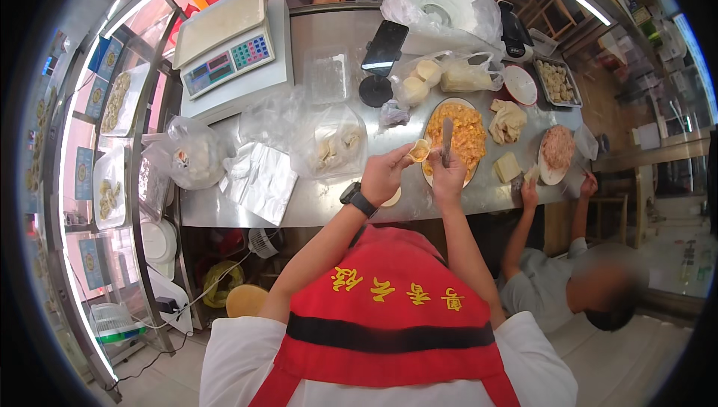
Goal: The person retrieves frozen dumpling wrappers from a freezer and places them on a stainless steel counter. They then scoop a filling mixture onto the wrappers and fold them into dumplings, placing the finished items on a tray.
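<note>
My left hand (pixel 382 176), with a dark watch on its wrist, holds a small round dough wrapper (pixel 419 151) cupped around orange filling. My right hand (pixel 450 182) grips a flat metal spatula (pixel 447 139), blade pointing away from me. Its fingertips are beside the wrapper's right edge; whether they touch it I cannot tell. Behind and under that hand lies an oval plate heaped with chopped orange filling (pixel 464 121). Partly hidden by my left forearm, a pale round wrapper (pixel 392 198) rests on the steel table (pixel 331 199).
A co-worker's hand (pixel 529 192) holds a wrapper beside a plate of pink minced filling (pixel 557 146). Stacked wrappers (pixel 507 167) and a dough lump (pixel 507 121) sit right of my plate. Leftward are bagged dough (pixel 336 146), plastic bags (pixel 261 180) and a scale (pixel 224 42). A phone (pixel 385 48) stands behind.
</note>
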Demonstrator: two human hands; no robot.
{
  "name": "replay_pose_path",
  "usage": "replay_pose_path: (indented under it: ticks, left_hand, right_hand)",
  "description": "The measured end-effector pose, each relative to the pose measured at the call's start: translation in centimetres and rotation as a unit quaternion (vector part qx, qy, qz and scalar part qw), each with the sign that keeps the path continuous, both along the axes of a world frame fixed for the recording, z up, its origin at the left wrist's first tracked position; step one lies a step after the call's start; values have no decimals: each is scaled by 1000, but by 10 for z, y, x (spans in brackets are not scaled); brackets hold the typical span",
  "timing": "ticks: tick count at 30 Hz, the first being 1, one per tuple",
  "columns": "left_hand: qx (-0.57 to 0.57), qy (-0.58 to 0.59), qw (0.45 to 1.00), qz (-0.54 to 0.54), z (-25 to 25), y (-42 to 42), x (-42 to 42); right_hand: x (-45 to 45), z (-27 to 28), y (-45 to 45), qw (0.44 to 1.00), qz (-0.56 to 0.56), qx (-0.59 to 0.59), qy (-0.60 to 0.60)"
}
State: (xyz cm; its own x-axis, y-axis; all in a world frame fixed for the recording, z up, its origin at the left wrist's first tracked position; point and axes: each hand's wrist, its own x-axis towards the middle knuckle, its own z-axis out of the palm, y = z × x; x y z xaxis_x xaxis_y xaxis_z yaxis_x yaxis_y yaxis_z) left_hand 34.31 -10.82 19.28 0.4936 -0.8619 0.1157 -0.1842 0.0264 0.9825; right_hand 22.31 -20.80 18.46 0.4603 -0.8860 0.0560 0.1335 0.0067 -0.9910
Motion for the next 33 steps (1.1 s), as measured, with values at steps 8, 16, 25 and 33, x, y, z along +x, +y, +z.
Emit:
replay_pose_path:
  ticks: [8, 16, 25, 33]
  left_hand:
    - [-24, 277, 960, -27, 7, -2, 4]
    - [-11, 368, 927, -68, 4, -2, 3]
    - [9, 328, 939, -105, 24, -8, 0]
    - [62, 333, 929, -147, 33, -16, 7]
  right_hand:
    - [-9, 18, -15, 989, 47, -133, 54]
    - [-15, 32, -13, 963, 51, -247, 97]
    - [-30, 34, -19, 984, 106, -93, 107]
    - [-36, 44, -16, 989, 107, -24, 96]
